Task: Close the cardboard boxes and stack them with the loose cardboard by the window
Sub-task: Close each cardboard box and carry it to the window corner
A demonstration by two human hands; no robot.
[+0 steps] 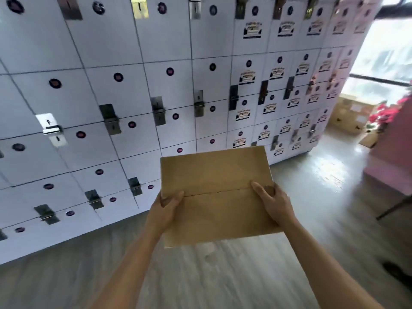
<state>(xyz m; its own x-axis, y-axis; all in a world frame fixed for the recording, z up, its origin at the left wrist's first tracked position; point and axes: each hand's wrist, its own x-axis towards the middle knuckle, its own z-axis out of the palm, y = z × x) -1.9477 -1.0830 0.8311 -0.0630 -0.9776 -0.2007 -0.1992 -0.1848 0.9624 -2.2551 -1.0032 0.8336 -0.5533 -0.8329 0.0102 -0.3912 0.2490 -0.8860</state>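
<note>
I have the flat-topped brown cardboard box (217, 197) up in front of me at about waist height, clear of the grey wood-grain floor (200, 275), its 2 top flaps shut and meeting along a seam across the middle. My left hand (166, 209) grips the left end with the thumb over the top near the seam; my right hand (273, 202) grips the right end the same way, fingers wrapped down the side. Judging by how easily it rides between 2 bare hands, I take it to be light and fairly stiff, though the flaps look unsealed, so thumbs on the seam keep them down. The smooth card could slip, so I would hold at the ends, low on the walls. To my left stands a white wall of lockers (156, 85) with metal latches. Ahead on the right, near the bright window (383, 63), sit what look like more tan cardboard boxes (350, 117), blurred, beside a pink stand with red flowers (389, 148).
</note>
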